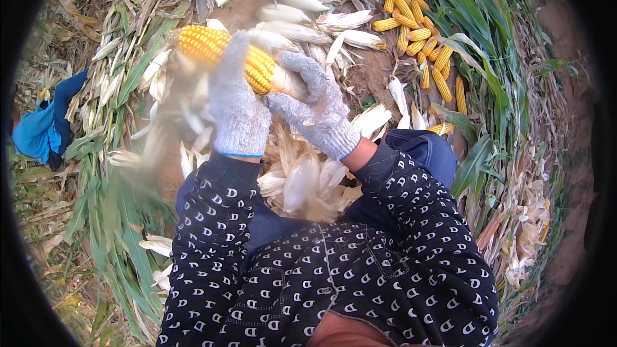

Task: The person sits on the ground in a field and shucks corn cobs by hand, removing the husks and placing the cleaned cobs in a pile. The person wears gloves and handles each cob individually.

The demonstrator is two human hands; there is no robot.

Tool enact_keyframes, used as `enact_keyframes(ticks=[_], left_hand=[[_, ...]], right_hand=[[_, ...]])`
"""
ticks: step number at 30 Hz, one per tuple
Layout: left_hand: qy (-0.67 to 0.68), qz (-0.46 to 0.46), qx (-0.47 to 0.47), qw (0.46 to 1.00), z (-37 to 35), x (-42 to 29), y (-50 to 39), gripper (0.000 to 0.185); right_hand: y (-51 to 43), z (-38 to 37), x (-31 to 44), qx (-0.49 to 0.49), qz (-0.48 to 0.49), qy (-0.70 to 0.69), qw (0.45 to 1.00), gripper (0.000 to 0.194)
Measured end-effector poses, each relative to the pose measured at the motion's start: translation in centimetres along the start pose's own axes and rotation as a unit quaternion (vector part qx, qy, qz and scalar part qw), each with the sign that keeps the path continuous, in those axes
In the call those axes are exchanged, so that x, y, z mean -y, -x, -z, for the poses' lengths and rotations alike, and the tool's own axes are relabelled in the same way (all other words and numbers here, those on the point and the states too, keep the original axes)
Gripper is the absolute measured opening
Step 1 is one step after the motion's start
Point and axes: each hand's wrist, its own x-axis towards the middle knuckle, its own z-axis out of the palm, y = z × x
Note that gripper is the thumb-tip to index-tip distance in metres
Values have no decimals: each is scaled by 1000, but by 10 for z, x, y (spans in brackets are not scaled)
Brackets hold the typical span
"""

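Observation:
A yellow corn cob (202, 43) lies slantwise across my hands, its rows of kernels bare. Pale husk (287, 82) still wraps its lower right end. My left hand (237, 106), in a grey knitted glove, holds the middle of the cob, its raised fingers crossing in front of the kernels. The gloved right hand (320, 106) grips the husk-covered end, with thumb and fingers around it. Below both hands, loose dry husks (303, 183) are heaped between my legs. A blurry patch hides part of the ground left of my left hand.
Several unhusked ears (294, 29) lie ahead on bare soil. A pile of husked yellow cobs (419, 33) is at the upper right. Green corn stalks (487, 48) border the right, and more leafy stalks (115, 231) the left. Another person in blue (38, 127) is at the far left.

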Motion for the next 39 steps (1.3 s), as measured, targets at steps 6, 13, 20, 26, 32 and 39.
enact_keyframes(ticks=[6,13,20,26,32,39], left_hand=[[11,-11,75,997,-6,-7,17,29],[71,34,41,996,6,-14,0,31],[-2,117,119,986,25,-49,-18,35],[74,-28,292,953,27,-14,-23,35],[14,-7,41,999,-2,0,4,34],[-4,10,11,1000,-25,-11,23,34]], right_hand=[[-3,2,-6,-13,-85,-150,985,23],[-16,13,-20,-74,-199,-318,924,14],[-19,21,-16,46,-87,-113,989,61],[-1,3,-5,76,-65,-48,994,71],[2,-2,-3,34,-63,-131,989,57],[12,-5,-11,12,-33,-100,994,43]])
